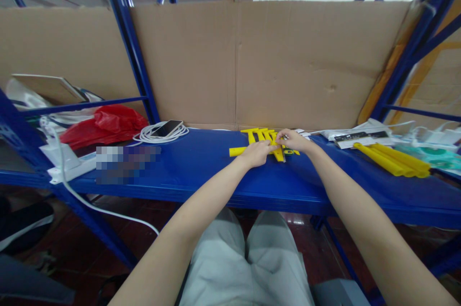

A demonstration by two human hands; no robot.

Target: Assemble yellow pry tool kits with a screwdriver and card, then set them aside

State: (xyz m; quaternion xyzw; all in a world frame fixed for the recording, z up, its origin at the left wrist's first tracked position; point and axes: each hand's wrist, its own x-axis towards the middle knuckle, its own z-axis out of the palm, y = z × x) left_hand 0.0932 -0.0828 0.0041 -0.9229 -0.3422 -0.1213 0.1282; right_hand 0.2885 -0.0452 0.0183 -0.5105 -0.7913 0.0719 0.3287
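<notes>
Several yellow plastic T-shaped pieces (252, 134) lie side by side on the blue shelf in front of me, their tops toward the cardboard. My left hand (256, 153) is closed on one yellow piece (278, 154) at the near right of the group. Just to its right, my right hand (291, 140) bends over the same piece with thumb and fingertips pinched together; what is between them is too small to make out. A yellow tube-like part (236, 152) sticks out left of my left hand. Small yellow-and-black item (289, 152) lies under my right hand.
Yellow tubes (394, 159) lie on the right of the blue shelf (201, 171), by a white-and-black packet (363, 139). At left are a coiled white cable (144, 135), a phone (167, 128), a red plastic bag (108, 126) and a power strip (74, 169). Cardboard (187, 66) stands behind.
</notes>
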